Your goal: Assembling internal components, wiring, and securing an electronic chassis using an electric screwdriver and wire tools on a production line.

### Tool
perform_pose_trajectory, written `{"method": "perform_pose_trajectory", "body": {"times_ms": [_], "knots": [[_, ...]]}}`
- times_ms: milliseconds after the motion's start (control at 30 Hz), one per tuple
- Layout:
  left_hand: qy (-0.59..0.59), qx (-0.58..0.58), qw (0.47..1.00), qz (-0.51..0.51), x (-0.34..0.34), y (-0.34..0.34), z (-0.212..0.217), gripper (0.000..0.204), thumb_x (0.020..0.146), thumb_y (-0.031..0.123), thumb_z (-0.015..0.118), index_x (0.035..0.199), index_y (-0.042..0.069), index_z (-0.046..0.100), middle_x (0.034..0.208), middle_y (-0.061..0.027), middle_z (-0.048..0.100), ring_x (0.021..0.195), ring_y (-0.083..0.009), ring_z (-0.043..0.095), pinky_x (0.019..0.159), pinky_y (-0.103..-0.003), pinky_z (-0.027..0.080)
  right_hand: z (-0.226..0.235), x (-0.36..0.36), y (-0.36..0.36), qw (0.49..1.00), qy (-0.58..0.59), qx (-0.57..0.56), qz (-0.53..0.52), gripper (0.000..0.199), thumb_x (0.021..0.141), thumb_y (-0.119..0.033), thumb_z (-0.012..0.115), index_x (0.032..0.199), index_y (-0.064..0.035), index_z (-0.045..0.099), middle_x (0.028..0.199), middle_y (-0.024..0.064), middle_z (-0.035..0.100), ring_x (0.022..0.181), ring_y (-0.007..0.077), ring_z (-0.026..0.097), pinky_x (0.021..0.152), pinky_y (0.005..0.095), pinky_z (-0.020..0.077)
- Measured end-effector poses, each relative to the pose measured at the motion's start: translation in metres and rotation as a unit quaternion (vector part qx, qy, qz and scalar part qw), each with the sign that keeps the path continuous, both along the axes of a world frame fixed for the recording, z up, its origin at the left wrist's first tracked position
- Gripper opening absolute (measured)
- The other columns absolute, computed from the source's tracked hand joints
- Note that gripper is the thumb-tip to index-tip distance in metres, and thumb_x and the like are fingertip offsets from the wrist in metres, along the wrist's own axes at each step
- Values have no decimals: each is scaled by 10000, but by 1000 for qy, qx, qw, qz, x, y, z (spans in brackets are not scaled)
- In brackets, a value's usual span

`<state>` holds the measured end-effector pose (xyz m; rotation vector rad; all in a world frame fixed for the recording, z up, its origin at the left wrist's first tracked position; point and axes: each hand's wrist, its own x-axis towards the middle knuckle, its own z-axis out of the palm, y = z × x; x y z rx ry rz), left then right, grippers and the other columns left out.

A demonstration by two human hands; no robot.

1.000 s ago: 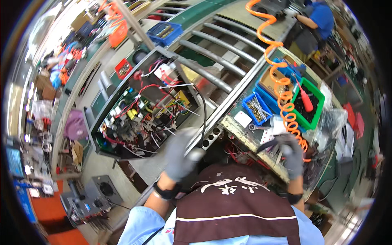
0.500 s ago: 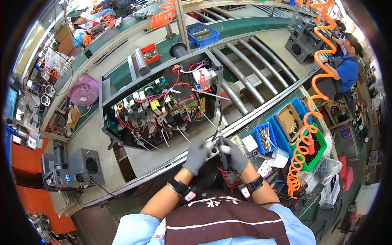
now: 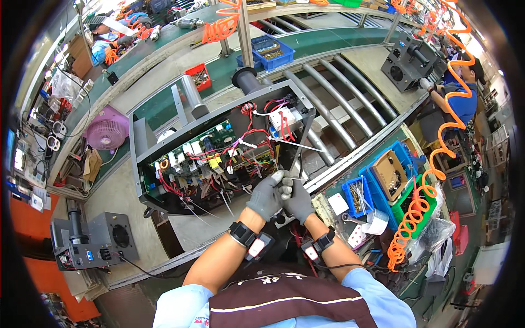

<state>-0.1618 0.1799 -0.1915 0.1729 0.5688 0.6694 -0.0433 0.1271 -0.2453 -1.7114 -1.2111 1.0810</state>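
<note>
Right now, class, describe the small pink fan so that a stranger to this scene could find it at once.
Start at the open metal chassis full of red wiring before the gloved hands. Look left of it along the green-edged bench: the pink fan stands there. It is the only round, pink, grilled thing; its neighbours are grey boxes.

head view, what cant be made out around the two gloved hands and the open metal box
- What the left hand and right hand pinch: head view, too small and covered by the gloved fingers.
- Each grip's state: fingers overlap, cannot tell.
- Open metal box wiring ends: too small and tangled.
- Box's near lower corner: hidden by the hands.
</note>
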Motion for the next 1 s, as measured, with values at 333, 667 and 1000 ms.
{"method": "perform_pose_trajectory", "body": {"times_ms": [333,667,1000], "knots": [[-80,-7,996,-34,3,5,-3,197,945,216,430,990,54,532,765,-34,608,623,-143,604,535,-259,480,22,-11,35,817,546,-45,-181,229,884,-261,361,681,-188,439,490,-80,371,348,49,325,302,195,224],[-66,-22,997,-34,5,2,0,190,946,203,418,982,56,533,761,-51,609,615,-158,608,534,-265,486,-6,-8,31,738,658,10,-150,122,920,-145,325,907,-138,447,587,-67,385,377,22,336,306,169,256],[-17,120,992,48,9,-19,65,266,933,200,398,1069,2,512,1089,-151,563,943,-245,579,804,-347,495,35,2,32,983,-67,166,-36,387,752,-230,594,1080,-47,499,930,95,548,867,257,565,734,288,463]]}}
